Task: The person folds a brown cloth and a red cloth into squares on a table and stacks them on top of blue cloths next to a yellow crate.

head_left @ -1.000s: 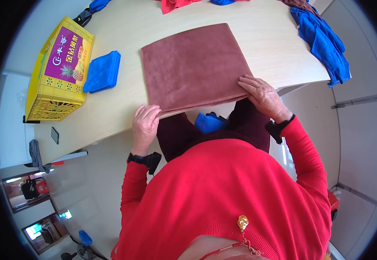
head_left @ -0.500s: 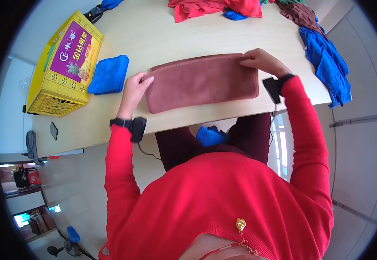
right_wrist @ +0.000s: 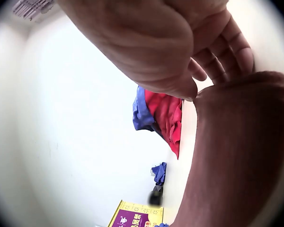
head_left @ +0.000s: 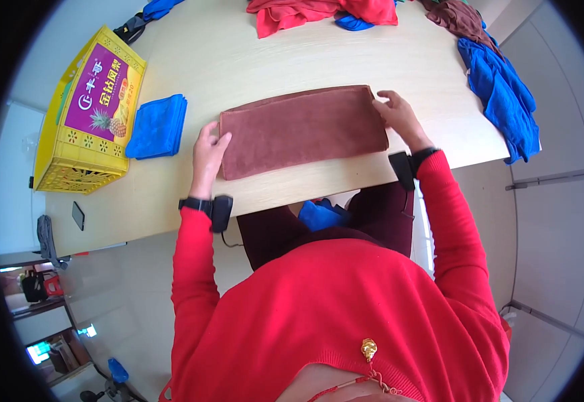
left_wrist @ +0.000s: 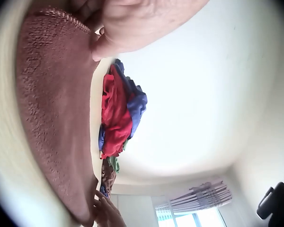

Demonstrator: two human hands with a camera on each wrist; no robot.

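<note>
A brown cloth [head_left: 305, 130], folded into a wide strip, lies flat near the table's front edge. At its left end is my left hand [head_left: 208, 154], thumb and fingers apart beside the short edge; in the left wrist view its thumb is close to the stitched edge of the cloth [left_wrist: 57, 109]. My right hand [head_left: 400, 119] is at the other end, fingers loosely bent. The right wrist view shows the thumb of the right hand [right_wrist: 165, 42] against the edge of the cloth [right_wrist: 236, 151], with the other fingers spread beyond it.
Left of the cloth lie a folded blue cloth [head_left: 158, 127] and a yellow crate [head_left: 87, 144], with a phone [head_left: 78, 216] nearer the front. Red cloths [head_left: 299, 15] lie at the back, a blue one [head_left: 503, 100] along the right edge of the table [head_left: 433, 74].
The brown cloth went from a wide square to a folded strip as its near edge moved to the far side. Since then my right hand has let go of the far right corner and spread its fingers.
</note>
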